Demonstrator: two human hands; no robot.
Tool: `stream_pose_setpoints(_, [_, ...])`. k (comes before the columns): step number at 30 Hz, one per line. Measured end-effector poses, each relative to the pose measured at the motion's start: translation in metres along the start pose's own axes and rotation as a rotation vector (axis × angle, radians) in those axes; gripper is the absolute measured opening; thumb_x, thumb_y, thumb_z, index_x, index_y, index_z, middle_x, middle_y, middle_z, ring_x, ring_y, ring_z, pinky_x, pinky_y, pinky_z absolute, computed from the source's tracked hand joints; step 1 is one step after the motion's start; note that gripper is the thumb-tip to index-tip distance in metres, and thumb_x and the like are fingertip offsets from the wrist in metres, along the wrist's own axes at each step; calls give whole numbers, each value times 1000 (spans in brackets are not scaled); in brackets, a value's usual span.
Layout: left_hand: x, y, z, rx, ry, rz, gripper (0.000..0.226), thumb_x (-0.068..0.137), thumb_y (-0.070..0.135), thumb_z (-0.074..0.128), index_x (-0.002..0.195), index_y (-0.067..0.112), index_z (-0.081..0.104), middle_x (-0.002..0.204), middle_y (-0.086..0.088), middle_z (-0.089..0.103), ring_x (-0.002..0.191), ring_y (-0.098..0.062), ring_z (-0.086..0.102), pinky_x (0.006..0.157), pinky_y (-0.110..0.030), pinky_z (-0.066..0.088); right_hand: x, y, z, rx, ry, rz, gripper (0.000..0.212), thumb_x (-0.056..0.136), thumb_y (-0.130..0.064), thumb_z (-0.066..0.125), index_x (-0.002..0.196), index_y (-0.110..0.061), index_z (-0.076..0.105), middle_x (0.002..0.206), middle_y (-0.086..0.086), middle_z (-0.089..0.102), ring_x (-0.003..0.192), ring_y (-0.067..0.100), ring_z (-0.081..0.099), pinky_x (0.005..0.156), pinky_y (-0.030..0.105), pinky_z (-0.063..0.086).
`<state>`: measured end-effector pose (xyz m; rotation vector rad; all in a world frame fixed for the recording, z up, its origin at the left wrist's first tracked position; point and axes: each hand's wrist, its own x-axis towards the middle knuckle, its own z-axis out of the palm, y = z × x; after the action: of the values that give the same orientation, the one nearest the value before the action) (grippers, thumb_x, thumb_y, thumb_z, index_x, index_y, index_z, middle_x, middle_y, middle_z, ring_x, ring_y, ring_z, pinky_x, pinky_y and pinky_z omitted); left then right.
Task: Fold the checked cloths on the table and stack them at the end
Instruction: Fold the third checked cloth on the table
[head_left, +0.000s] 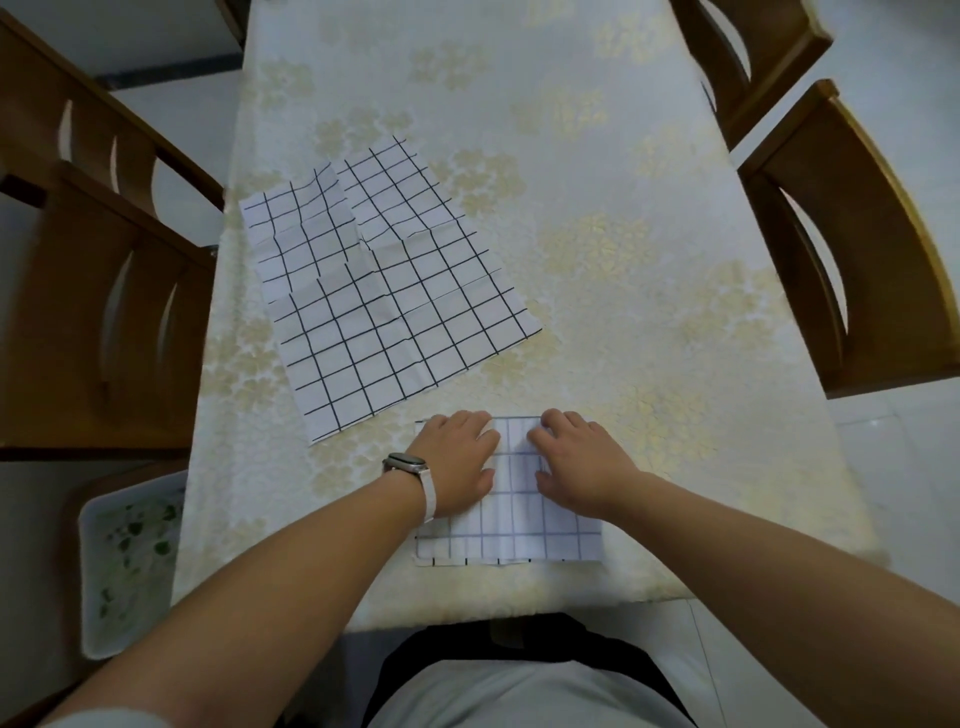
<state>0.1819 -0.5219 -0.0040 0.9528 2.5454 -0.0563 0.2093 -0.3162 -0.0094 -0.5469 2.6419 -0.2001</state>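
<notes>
Nearest: folded cloth (511, 519) sits at the near table edge, right in front of the person. It's a compact rectangle, faint grid on top, a strip with darker tick marks poking out along its near edge, so layers look doubled over. Left hand (460, 457) and right hand (576, 462) both lie palm-down on its far half, fingers spread flat, pressing. Neither hand is pinching or lifting anything; it's contact only, no grasp. A watch (408, 464) is on the left wrist.

Progress, my read: this cloth is folded at least once and being smoothed or creased. Can't tell if another fold is planned.

Further out, left of centre: second cloth (384, 280), black grid, fully spread out and creased, rotated relative to the table (649, 260). Apart from the folded one, small gap between them. Not started.

Left to do: finish cloth one, fold cloth two, then stack. No stack exists yet. Only two cloths visible.

Containers: one white tray (111, 566) off the table to the near left, on what looks like a chair seat. Inside are green smears or bits, too blurred to identify. No cloth in it.

Wooden chairs (857, 249) flank both sides of the table.
</notes>
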Motion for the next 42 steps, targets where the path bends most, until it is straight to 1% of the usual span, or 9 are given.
stream_pose_setpoints(3, [17, 6, -12, 9, 25, 66, 34, 91, 35, 44, 118, 16, 51, 134, -8, 45, 116, -27, 44, 93, -41, 37, -13, 2, 1, 64, 32, 122, 38, 86, -33, 52, 119, -14, 51, 124, 9, 48, 110, 29, 46, 83, 38, 44])
stream_pose_setpoints(11, [81, 48, -42, 156, -25, 396, 33, 91, 28, 48, 121, 16, 50, 129, -8, 47, 111, -29, 47, 85, -40, 39, -63, 3, 19, 220, 101, 344, 29, 84, -26, 55, 108, -10, 56, 107, 11, 52, 96, 33, 50, 70, 37, 39])
stream_pose_setpoints(16, [105, 76, -53, 288, -105, 599, 32, 88, 20, 49, 119, 17, 51, 120, -7, 49, 106, -28, 47, 83, -40, 39, -84, -5, 38, 306, 93, 446, 12, 71, -18, 63, 78, -11, 55, 81, 9, 52, 69, 33, 53, 52, 36, 32])
stream_pose_setpoints(18, [111, 82, -54, 335, -137, 645, 32, 86, 22, 52, 118, 18, 51, 117, -8, 49, 105, -28, 47, 83, -39, 38, -86, -6, 48, 317, 120, 482, 14, 66, -18, 65, 69, -13, 53, 73, 6, 49, 59, 30, 51, 45, 33, 29])
stream_pose_setpoints(25, [124, 83, -61, 449, -221, 704, 33, 87, 31, 51, 118, 20, 50, 114, -6, 52, 104, -26, 48, 88, -38, 39, -86, -7, 49, 390, 171, 522, 16, 73, -25, 61, 79, -10, 56, 85, 10, 53, 74, 34, 54, 56, 34, 30])
stream_pose_setpoints(29, [124, 81, -62, 531, -260, 727, 33, 86, 30, 53, 117, 20, 52, 114, -6, 52, 105, -26, 48, 88, -39, 40, -83, -10, 42, 422, 146, 578, 29, 85, -36, 54, 100, -12, 55, 105, 8, 50, 95, 30, 50, 72, 38, 40])
stream_pose_setpoints(34, [116, 73, -67, 478, -257, 721, 27, 84, 25, 52, 111, 20, 52, 106, -4, 53, 99, -25, 50, 87, -38, 39, -74, -16, 35, 542, 124, 631, 33, 86, -38, 55, 108, -14, 54, 111, 6, 48, 101, 28, 48, 79, 39, 42])
stream_pose_setpoints(38, [106, 59, -75, 414, -239, 659, 13, 87, 18, 49, 99, 21, 47, 94, -1, 56, 88, -24, 52, 84, -37, 38, -65, -17, 29, 642, 89, 665, 21, 86, -36, 54, 94, -17, 52, 104, 4, 45, 98, 27, 47, 78, 37, 43])
stream_pose_setpoints(42, [98, 42, -86, 364, -186, 605, 22, 89, 14, 49, 109, 21, 48, 102, -2, 57, 94, -25, 53, 85, -36, 36, -61, -17, 19, 725, 49, 688, 20, 83, -27, 53, 70, -18, 39, 82, 1, 42, 79, 27, 49, 63, 33, 37])
